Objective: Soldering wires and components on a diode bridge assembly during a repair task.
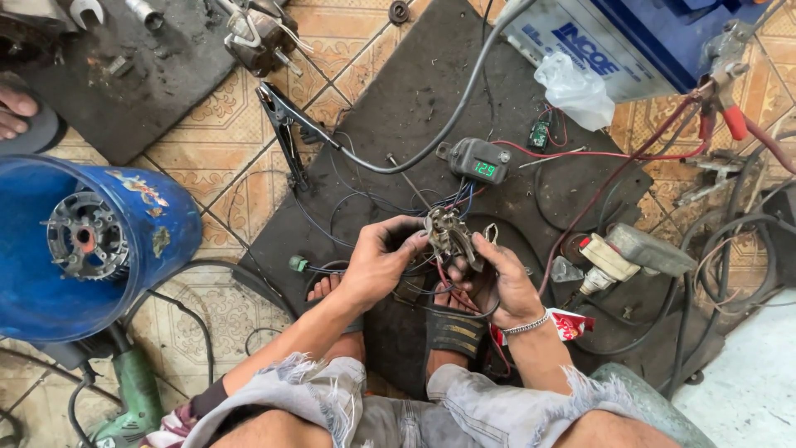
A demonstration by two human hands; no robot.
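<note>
Both hands are gripping a small wired metal electrical part [448,235] above a dark rubber mat [398,124]: the left hand [380,261] is clasping its left side, the right hand [500,278] its right. A digital voltmeter [479,160] is lying just beyond, a blue drum [50,257] well left.

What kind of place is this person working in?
Probably an informal electrical repair spot on a tiled floor. Both hands, left hand and right hand, hold a small wired part over a dark mat, beside a large battery with clamps and a small digital meter.
</note>
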